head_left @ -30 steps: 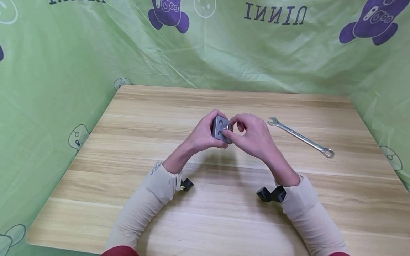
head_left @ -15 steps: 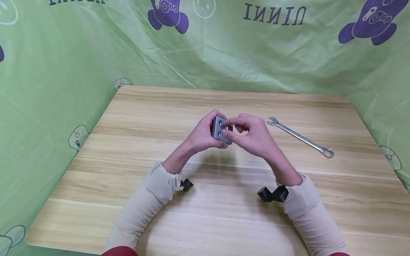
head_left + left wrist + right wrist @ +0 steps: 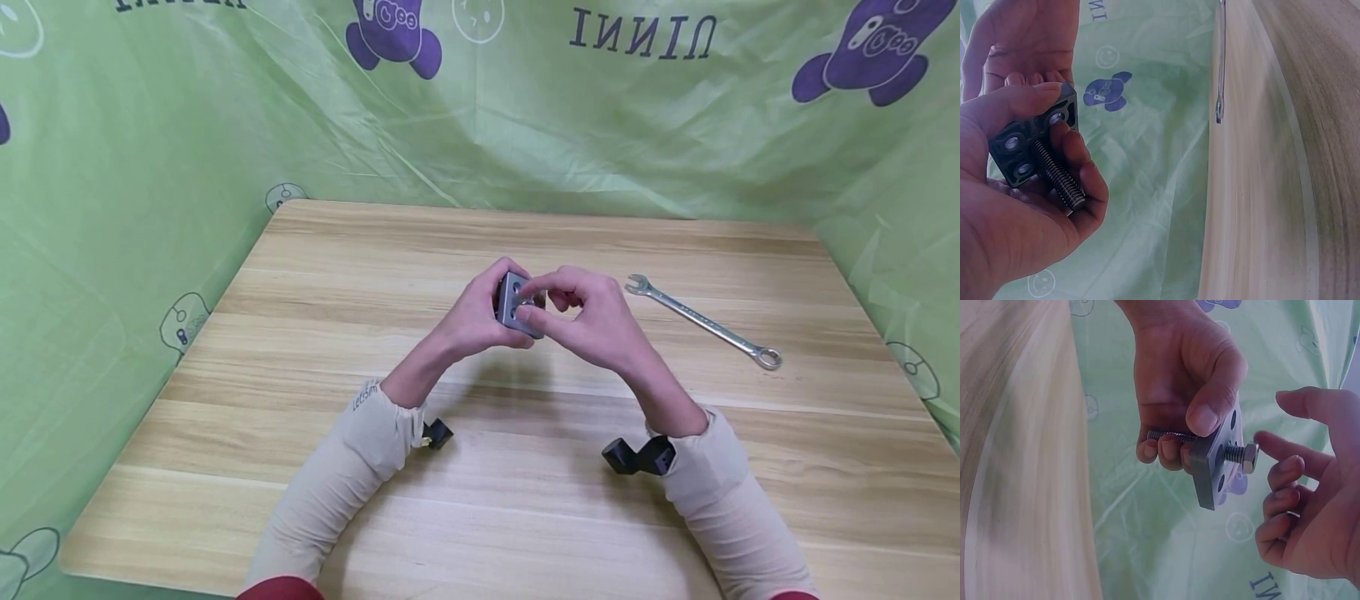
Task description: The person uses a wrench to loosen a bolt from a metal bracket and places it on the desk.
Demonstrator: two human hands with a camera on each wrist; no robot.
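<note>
My left hand [image 3: 480,312] grips a grey metal plate [image 3: 1207,472] by its edges, raised over the table. Several round holes pierce the plate. A hex bolt [image 3: 1249,459] passes through it, its head standing off the face on some bare thread. On the back, the long threaded shank [image 3: 1057,174] sticks out beside the curled left fingers. My right hand [image 3: 592,321] is at the bolt head, index fingertip right at it. In the right wrist view the right thumb [image 3: 1304,403] stands apart from the head, and the other right fingers are bent.
A combination wrench [image 3: 701,321] lies on the wooden table [image 3: 360,275] to the right of my hands. Green printed sheeting [image 3: 225,125] hangs behind and at both sides. Black wrist cameras sit at both cuffs.
My right index finger has straightened and shifted left across the bolt head, and the right thumb has slid slightly left. The left hand, plate and wrench stay put.
</note>
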